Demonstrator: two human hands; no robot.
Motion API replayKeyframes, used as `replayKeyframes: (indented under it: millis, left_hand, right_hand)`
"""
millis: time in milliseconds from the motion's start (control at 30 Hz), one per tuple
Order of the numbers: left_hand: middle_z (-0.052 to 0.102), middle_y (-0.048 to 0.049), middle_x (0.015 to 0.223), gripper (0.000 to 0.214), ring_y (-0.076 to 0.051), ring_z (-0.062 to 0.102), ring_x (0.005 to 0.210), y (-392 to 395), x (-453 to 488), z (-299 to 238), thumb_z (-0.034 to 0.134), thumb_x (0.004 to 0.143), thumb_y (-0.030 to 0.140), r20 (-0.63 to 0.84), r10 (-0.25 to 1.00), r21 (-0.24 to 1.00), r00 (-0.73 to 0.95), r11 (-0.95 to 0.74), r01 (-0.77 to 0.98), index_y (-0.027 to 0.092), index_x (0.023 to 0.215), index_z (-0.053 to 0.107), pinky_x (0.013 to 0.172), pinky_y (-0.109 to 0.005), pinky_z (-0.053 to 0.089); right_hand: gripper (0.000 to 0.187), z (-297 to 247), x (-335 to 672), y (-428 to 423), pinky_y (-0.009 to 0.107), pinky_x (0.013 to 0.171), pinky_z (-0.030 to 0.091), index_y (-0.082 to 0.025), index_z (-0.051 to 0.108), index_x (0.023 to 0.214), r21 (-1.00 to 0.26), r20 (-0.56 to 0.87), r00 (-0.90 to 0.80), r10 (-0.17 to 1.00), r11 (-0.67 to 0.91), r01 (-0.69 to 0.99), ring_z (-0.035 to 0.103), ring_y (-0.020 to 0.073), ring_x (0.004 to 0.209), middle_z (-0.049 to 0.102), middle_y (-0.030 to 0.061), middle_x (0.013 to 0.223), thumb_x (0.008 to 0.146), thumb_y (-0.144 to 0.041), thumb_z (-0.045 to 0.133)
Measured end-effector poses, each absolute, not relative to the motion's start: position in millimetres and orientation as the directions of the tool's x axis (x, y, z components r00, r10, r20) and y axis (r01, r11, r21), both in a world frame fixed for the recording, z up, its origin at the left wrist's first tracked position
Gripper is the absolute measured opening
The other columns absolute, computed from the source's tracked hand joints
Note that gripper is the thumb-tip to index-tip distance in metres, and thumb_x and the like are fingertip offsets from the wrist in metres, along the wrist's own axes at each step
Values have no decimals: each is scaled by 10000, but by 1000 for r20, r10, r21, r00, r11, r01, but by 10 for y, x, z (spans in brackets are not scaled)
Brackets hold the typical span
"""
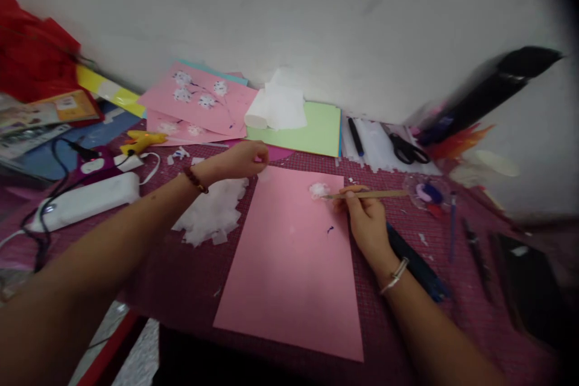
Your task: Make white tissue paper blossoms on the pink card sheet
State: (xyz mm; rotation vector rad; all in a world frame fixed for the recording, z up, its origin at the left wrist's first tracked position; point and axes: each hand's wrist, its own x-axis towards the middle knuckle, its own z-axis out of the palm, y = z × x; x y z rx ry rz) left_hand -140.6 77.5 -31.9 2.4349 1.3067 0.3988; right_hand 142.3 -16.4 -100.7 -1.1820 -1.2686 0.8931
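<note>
A pink sheet of paper (292, 265) lies on the table in front of me, with a puffy white tissue flower (319, 190) near its top right and a small dark purple mark (330, 230) below. My right hand (364, 214) grips a thin wooden stick (384, 194), whose tip reaches the flower's edge. Over the sheet's top left corner, my left hand (251, 158) is closed in a pinch, and a small pale tissue piece (263, 175) shows just under its fingers. A pile of white tissue squares (210, 211) sits below my left wrist.
At the back lie pink sheets with tissue flowers (199, 99), a white roll (280, 102) and green paper (321, 126). Left are a yellow glue gun (142, 142) and a white power strip (88, 202). Right are black scissors (408, 149), a clay-like lump container (427, 194) and a brush (453, 226).
</note>
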Motion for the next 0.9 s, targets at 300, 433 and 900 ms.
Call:
replayKeyframes:
  millis: [300,433,900]
  left_hand:
    - [545,28,607,71,-47,468,529,678,-682,-490,553,702,95,113,936,967,334,-181,180,130,764,554,502,-170,345]
    - [510,72,577,405,-44,460,494,699,-683,-649,553,699,53,11,959,991,282,-48,127,117,1097,523,491,-164,342]
    - [623,-5,677,84,-83,524,626,735,-765,-862,580,688,183,41,853,947,521,-200,252,131,686,646,565,-186,390]
  right_hand:
    - [158,-1043,1345,-203,326,697,508,-211,625,853,-909,293,-26,956,287,303,624,178,746,640,36,836,885,-313,509]
    - [162,-1037,1346,-197,318,740,487,-207,627,890,-885,303,-35,952,295,361,616,168,784,639,32,871,902,-286,486]
    - [192,-1022,1351,-127,304,618,482,-191,593,890,-913,234,82,969,190,361,580,146,611,640,28,796,898,-352,490]
